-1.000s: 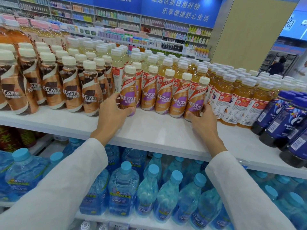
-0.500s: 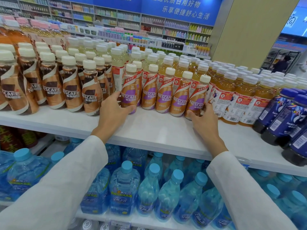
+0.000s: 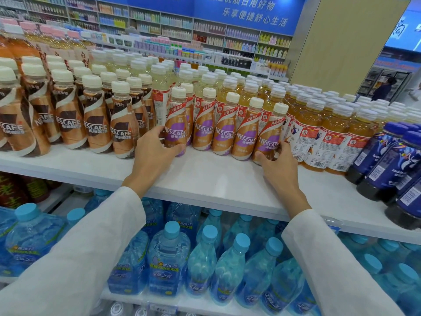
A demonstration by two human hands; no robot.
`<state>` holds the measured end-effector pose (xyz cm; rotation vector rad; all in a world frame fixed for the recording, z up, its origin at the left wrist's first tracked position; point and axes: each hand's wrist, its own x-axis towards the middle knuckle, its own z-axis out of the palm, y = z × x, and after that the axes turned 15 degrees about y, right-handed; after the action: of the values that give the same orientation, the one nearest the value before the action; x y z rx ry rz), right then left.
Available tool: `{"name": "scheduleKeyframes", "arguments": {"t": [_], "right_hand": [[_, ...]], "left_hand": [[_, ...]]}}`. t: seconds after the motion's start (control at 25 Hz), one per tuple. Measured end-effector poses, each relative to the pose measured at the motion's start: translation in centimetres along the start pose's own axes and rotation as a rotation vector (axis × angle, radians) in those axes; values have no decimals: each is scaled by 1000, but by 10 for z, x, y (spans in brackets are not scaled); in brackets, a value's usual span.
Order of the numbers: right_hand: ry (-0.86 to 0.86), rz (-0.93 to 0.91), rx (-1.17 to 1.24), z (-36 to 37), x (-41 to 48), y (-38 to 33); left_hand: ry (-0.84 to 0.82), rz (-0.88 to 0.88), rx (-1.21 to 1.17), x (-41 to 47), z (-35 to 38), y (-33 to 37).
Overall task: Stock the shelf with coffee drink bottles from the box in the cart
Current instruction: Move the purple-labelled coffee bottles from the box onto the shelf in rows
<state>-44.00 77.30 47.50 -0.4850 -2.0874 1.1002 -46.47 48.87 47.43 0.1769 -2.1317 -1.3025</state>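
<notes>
Now the nine-o'clock bottle [image 3: 176,119] is clasped by the left hand [image 3: 152,156]. The three-o'clock bottle [image 3: 268,135] is clasped by the right hand [image 3: 279,165].

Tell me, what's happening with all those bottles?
A person in white sleeves is lining up coffee drinks on a shop shelf. Their left hand grips the leftmost purple-label coffee bottle and their right hand grips the rightmost purple-label coffee bottle of a front row of five. That row stands between brown-label coffee bottles and yellow drink bottles. Blue water bottles fill the shelf below.
</notes>
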Motion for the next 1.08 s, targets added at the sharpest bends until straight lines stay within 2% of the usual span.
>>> {"name": "scheduleKeyframes", "arguments": {"t": [0.36, 0.52, 0.92, 1.08], "right_hand": [[-54, 5, -17, -13, -10, -2], [-107, -30, -88, -35, -33, -7], [-333, -238, 84, -53, -168, -43], [-502, -281, 212, -29, -249, -59]], "left_hand": [[-39, 16, 16, -12, -10, -3], [4, 51, 67, -34, -22, -9], [161, -32, -44, -144, -111, -22], [270, -177, -58, -189, -172, -56]]}}
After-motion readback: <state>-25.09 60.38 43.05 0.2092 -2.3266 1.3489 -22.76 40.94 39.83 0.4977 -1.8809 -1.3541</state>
